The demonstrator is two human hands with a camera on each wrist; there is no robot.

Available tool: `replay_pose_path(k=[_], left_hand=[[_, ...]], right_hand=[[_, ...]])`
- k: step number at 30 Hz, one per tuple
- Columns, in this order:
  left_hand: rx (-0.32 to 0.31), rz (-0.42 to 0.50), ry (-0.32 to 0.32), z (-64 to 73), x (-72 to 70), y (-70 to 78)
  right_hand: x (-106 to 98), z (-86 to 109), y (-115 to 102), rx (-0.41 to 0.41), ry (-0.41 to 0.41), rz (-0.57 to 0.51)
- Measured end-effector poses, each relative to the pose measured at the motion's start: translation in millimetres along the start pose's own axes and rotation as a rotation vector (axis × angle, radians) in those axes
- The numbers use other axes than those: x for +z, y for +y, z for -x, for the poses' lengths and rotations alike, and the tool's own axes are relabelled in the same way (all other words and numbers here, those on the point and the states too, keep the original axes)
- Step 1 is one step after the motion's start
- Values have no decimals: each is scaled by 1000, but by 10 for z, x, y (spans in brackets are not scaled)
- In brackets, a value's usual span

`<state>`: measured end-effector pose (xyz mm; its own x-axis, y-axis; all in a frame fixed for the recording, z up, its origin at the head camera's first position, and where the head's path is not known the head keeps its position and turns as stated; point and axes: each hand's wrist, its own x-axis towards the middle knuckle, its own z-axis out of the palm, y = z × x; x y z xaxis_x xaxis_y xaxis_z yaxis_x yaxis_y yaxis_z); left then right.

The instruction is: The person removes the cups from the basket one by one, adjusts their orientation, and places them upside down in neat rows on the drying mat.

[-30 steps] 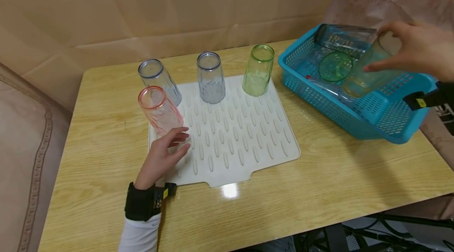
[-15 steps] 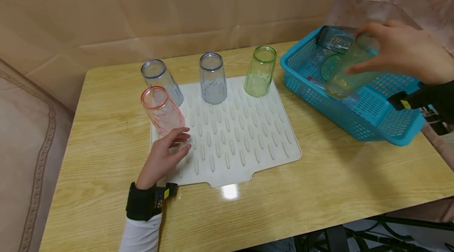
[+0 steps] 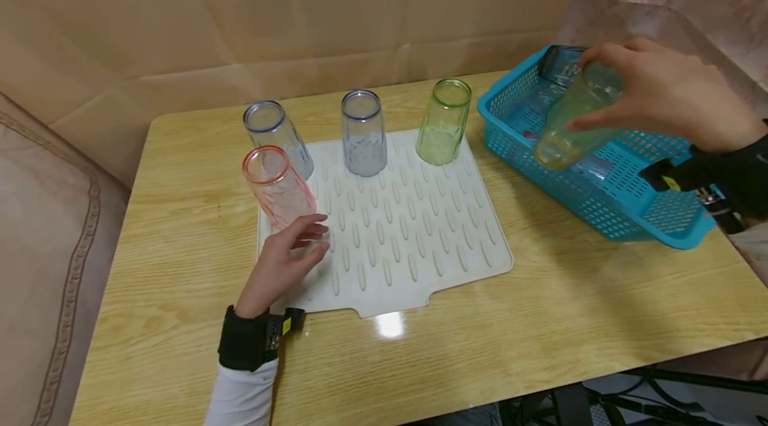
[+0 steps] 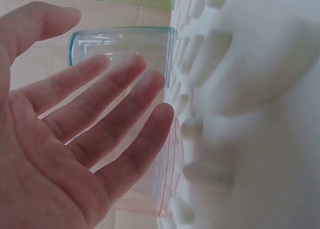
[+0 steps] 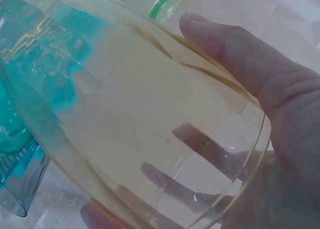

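Note:
My right hand point(image 3: 672, 93) grips a yellow-tinted drinking glass point(image 3: 558, 143), tilted over the left part of the blue plastic basket point(image 3: 672, 236). In the right wrist view the thumb lies along one side of this glass point(image 5: 125, 104), with fingers visible through it. My left hand point(image 3: 285, 263) is held low at the left of the white ridged mat point(image 3: 414, 233), beside a pink-rimmed glass point(image 3: 279, 189). Its fingers are nearly straight and hold nothing in the left wrist view; whether they touch the pink glass I cannot tell.
Two bluish glasses, the left one point(image 3: 279, 139) and the middle one point(image 3: 365, 136), and a green glass point(image 3: 444, 123) stand along the mat's back edge. More clear glassware point(image 3: 561, 66) lies in the basket. The wooden table point(image 3: 468, 339) extends in front.
My right hand has carried the yellow glass leftward across the basket, toward its near-left rim. My left hand stays in place beside the pink glass. The view has shifted slightly.

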<state>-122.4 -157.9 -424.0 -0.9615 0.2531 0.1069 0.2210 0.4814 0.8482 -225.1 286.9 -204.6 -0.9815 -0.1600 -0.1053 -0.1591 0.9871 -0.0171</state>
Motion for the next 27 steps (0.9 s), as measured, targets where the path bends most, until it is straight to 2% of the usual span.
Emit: replay_pose_path(k=[6, 10, 14, 17, 23, 27], left_hand=[[40, 13, -18, -74, 75, 57], [56, 21, -29, -117, 135, 88], [73, 33, -40, -153, 182, 116], [81, 30, -49, -183, 213, 146], [93, 19, -84, -265, 274, 202], [121, 15, -100, -352, 322, 256]], right_hand=[[-2, 19, -76, -21, 21, -3], [22, 49, -134, -77, 63, -13], [42, 60, -203, -101, 72, -10], [48, 53, -277, -108, 49, -17], [90, 50, -462, -197, 34, -52], [142, 39, -607, -224, 25, -70]])
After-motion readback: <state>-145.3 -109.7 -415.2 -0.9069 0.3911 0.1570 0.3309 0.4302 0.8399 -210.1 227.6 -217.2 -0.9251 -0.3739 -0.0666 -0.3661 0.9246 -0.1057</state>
